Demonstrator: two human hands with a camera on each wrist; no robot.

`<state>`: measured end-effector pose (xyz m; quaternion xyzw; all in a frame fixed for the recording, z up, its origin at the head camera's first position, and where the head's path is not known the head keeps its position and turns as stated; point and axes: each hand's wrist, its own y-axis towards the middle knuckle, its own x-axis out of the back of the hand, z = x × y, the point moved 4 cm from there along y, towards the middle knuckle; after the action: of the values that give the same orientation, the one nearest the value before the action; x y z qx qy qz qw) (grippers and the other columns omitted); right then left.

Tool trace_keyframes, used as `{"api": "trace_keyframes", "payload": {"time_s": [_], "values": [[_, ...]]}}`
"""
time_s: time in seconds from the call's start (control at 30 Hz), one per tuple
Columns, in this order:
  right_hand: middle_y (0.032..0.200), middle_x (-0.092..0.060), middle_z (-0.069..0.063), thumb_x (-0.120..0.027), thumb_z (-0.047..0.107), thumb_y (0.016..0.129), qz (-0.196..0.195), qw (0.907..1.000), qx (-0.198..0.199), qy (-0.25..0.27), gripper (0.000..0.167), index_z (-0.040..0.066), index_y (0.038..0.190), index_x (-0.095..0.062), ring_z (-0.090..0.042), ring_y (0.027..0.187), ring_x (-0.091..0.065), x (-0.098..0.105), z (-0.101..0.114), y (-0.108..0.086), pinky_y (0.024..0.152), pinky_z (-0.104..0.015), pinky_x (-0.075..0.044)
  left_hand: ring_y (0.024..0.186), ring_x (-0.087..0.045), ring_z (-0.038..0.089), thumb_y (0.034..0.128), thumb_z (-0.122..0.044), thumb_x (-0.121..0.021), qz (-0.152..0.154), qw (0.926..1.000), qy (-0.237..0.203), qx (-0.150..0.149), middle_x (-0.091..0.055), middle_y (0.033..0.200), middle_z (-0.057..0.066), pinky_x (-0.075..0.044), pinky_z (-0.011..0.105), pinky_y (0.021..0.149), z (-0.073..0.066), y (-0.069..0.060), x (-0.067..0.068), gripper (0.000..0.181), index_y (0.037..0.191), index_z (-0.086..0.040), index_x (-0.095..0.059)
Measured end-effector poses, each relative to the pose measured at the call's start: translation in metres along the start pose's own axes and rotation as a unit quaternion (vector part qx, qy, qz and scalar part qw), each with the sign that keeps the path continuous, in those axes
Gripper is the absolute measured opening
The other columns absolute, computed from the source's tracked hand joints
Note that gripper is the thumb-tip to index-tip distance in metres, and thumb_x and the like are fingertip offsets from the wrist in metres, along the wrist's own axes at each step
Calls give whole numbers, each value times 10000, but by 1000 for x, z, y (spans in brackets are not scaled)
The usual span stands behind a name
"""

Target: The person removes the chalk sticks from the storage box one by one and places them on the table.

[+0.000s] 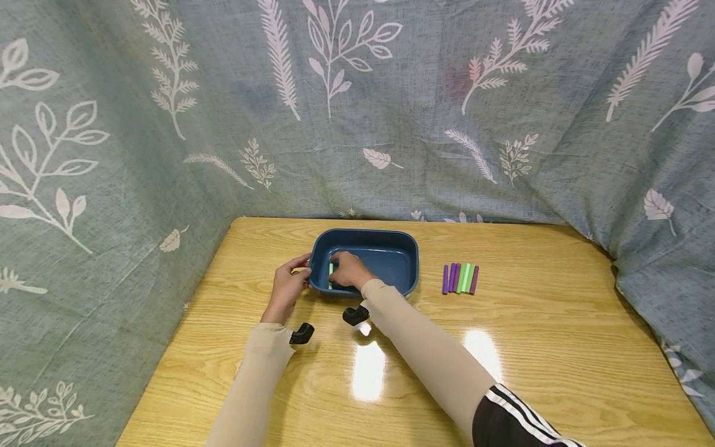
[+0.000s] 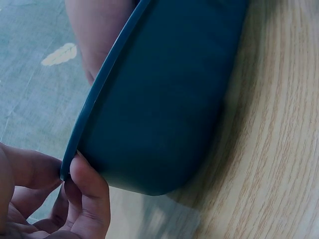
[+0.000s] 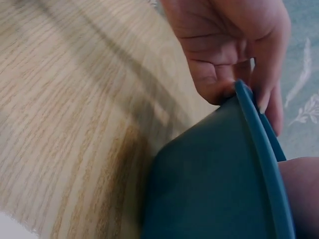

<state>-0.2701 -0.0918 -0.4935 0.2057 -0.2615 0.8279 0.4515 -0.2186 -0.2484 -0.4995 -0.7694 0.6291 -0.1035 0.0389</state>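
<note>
A dark blue rectangular basin (image 1: 385,257) stands on the wooden table. My left hand (image 1: 289,287) grips its left end, thumb and fingers pinching the rim; the left wrist view shows this left hand (image 2: 60,194) close up at the corner. My right hand (image 1: 352,270) reaches down inside the basin's left part. Between its thumb and fingers is a light green stick (image 1: 331,277), lying along the left wall. From the right wrist, only part of my right hand (image 3: 301,186) shows past the rim, and the wall hides its fingers and the stick.
To the right of the basin, several short sticks (image 1: 460,279) in purple, green and maroon lie side by side on the table (image 1: 558,323). A patterned grey-green cloth (image 1: 357,167) hangs behind the table and along its sides. Small black mounts sit at both wrists.
</note>
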Motion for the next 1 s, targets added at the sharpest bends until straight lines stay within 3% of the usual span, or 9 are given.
{"api": "trace_keyframes", "payload": {"time_s": [0.07, 0.13, 0.33, 0.63, 0.77, 1.0], "values": [[1382, -668, -197, -778, 102, 948, 12, 9999, 81, -135, 528, -32, 1433, -618, -329, 1240, -654, -2, 2, 0, 1025, -421, -552, 749, -585, 101, 1034, 75, -522, 7, 10000, 7, -16, -543, 1217, 169, -543, 209, 617, 0, 0, 0, 428, 1454, 55, -599], [1350, -686, -198, -778, 94, 946, 3, 9997, 146, -201, 484, -35, 1394, -646, -334, 1208, -668, -3, 3, 0, 1018, -415, -551, 740, -579, 96, 1032, 77, -526, -1, 10000, -9, -15, -544, 1215, 172, -538, 205, 609, -1, 0, 0, 427, 1452, 57, -600], [1086, -725, -151, -785, 68, 934, -182, 9992, 138, -335, 341, -13, 1250, -684, -233, 872, -637, -5, 4, 0, 811, -340, -533, 722, -570, 68, 1029, 76, -526, 18, 10000, -84, -33, -539, 1221, 180, -534, 197, 603, -2, -1, 0, 430, 1453, 63, -597], [809, -573, -61, -732, -20, 956, -415, 9990, -61, 149, 302, 0, 1237, -624, -164, 677, -485, -1, 3, -4, 625, -285, -399, 736, -590, 97, 1013, 82, -528, 35, 9998, -106, -155, -551, 1155, 144, -548, 219, 600, 0, 0, -1, 433, 1442, 93, -589], [843, -618, -98, -725, -41, 956, -536, 9967, -48, 611, 315, -16, 1253, -624, -179, 670, -536, 11, 0, -9, 608, -289, -429, 740, -595, 111, 1007, 81, -528, 36, 9998, -116, -164, -554, 1147, 132, -556, 239, 606, 0, 0, -2, 438, 1441, 93, -590], [1071, -675, -209, -720, -71, 955, -890, 9865, -284, 1345, 333, -26, 1266, -612, -336, 833, -737, 48, -13, -19, 742, -365, -634, 721, -586, 85, 1025, 75, -522, 52, 9999, -98, -48, -537, 1191, 147, -546, 233, 615, 0, -1, 0, 435, 1454, 63, -592]]}}
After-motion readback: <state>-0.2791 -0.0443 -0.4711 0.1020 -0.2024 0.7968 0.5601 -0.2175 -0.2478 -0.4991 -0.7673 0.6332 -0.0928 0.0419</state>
